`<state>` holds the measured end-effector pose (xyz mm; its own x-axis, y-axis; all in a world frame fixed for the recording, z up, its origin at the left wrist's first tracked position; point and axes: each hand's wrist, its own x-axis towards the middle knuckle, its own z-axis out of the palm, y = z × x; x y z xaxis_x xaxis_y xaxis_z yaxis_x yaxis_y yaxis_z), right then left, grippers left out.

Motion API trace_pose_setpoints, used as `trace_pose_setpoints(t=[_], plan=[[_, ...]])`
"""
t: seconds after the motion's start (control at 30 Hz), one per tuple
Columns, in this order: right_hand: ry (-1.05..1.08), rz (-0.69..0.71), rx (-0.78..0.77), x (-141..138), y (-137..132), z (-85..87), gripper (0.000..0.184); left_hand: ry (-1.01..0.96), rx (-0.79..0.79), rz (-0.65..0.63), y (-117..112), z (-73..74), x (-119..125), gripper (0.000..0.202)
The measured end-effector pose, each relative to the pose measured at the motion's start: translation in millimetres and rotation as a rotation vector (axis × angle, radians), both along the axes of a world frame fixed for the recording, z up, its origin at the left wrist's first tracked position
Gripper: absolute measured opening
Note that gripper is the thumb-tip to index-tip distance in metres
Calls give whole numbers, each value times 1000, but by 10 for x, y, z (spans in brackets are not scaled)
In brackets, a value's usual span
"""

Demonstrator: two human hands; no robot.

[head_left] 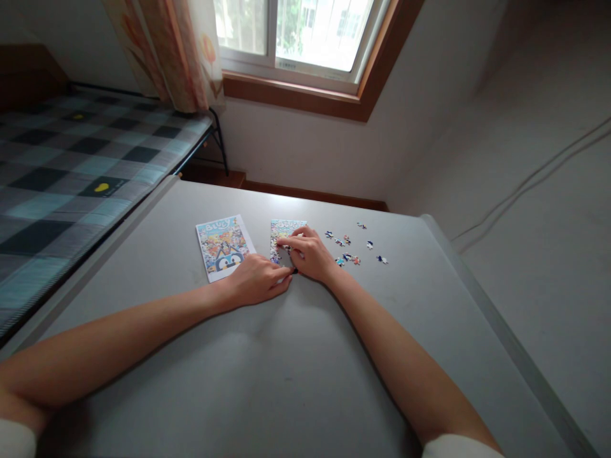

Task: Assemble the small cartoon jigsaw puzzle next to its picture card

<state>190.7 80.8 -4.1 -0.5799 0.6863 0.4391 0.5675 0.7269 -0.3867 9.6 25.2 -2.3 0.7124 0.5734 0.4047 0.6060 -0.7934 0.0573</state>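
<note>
A partly assembled jigsaw puzzle point(279, 229) lies on the grey table, its lower right covered by my right hand point(311, 254). That hand rests over it with the index finger stretched across the pieces and the other fingers bent; I see nothing held in it. My left hand point(260, 278) lies at the puzzle's lower edge, thumb and fingers drawn together beside a small dark bit point(294, 271); what they grip, if anything, is hidden. Partly behind the left wrist lies a printed picture sheet point(222, 245) headed "Bluey". Loose puzzle pieces point(356, 259) are scattered to the right.
The grey table point(286, 381) has raised side edges point(477, 299). Left of it stands a bed point(95, 146) with a checked mattress. Beyond are a curtain point(176, 57) and a window point(315, 38). A cable point(534, 175) runs along the right wall.
</note>
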Motion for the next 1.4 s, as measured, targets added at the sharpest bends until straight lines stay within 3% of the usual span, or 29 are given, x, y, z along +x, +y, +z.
trace_pose_setpoints(t=[0.33, 0.5, 0.63, 0.8, 0.93, 1.07, 1.4], plan=[[52, -11, 13, 16, 36, 26, 40, -14, -9, 3, 5, -23, -8, 28], [106, -97, -70, 313, 178, 367, 32, -49, -22, -2, 2, -35, -5, 27], [-78, -217, -375, 743, 232, 712, 25, -88, -44, -11, 1, -40, -2, 29], [-283, -469, -528, 1194, 236, 941, 19, -84, -38, -19, 5, -47, -4, 27], [-377, -479, -709, 1364, 266, 946, 24, -65, -30, -16, 9, -48, -13, 25], [-444, -433, -759, 1427, 304, 888, 29, -68, -34, -3, 5, -35, -15, 25], [-581, -327, -886, 1293, 327, 718, 37, -73, -34, 8, 2, -25, -10, 26]])
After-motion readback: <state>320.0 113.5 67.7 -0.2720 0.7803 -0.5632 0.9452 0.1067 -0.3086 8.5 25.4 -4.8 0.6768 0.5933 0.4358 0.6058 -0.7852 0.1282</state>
